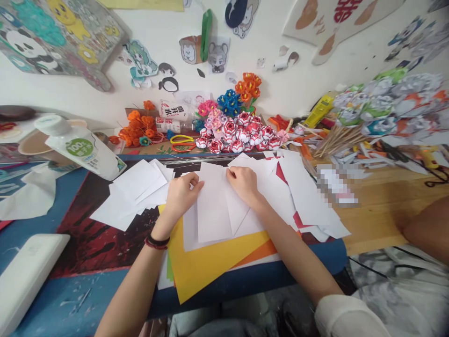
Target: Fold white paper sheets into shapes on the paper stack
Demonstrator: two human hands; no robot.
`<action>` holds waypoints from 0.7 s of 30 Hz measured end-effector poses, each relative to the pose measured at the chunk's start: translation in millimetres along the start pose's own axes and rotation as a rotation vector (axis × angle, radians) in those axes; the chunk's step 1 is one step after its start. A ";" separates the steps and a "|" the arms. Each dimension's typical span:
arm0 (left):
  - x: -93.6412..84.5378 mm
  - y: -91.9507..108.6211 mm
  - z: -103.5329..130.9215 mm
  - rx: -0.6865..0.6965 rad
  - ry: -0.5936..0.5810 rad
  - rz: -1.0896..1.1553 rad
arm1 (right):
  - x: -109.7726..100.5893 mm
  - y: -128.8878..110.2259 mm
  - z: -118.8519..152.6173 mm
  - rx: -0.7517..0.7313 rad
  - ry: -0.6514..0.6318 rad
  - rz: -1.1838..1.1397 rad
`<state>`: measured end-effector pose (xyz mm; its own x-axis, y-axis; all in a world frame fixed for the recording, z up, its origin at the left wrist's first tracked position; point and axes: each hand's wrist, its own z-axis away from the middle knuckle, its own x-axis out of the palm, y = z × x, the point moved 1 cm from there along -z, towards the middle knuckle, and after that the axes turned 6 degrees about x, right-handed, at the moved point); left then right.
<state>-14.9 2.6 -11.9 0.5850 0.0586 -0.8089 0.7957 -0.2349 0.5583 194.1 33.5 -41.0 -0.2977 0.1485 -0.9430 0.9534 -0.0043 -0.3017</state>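
A folded white sheet (214, 206) lies in front of me on other white paper, over a yellow sheet (199, 267). My left hand (185, 189) is curled at its upper left edge, thumb and fingers pinched together there. At its upper right edge my right hand (243, 182) is closed, fingertips on the paper. A white flap (236, 210) slants out beneath my right hand. Left of my left hand sits a pile of white sheets (131, 189). More white paper (301, 192) lies right of my right hand, with red sheets partly under it.
A white bottle (82, 147) leans at the left, near a white box-like object (31, 281). Red and white paper flowers (242, 133) stand along the wall. Thin sticks (336, 140) and scraps lie at the right. Another person's arm (428, 229) shows at the right edge.
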 end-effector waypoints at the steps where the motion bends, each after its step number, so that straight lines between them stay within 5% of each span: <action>1: -0.2 0.0 0.2 0.016 0.006 0.000 | -1.2 -0.1 0.9 0.004 0.003 0.006; 13: 0.5 0.8 -1.6 0.011 0.255 0.095 | -15.9 -1.8 8.7 0.014 0.163 -0.010; 21: 15.8 -1.6 -9.7 -0.100 0.198 0.123 | -16.0 -1.9 4.2 -0.012 0.119 0.016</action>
<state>-5.4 13.3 -23.8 0.6896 0.2268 -0.6877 0.7227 -0.1559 0.6733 196.9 27.0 -25.9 -0.2749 0.2649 -0.9243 0.9589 0.0045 -0.2839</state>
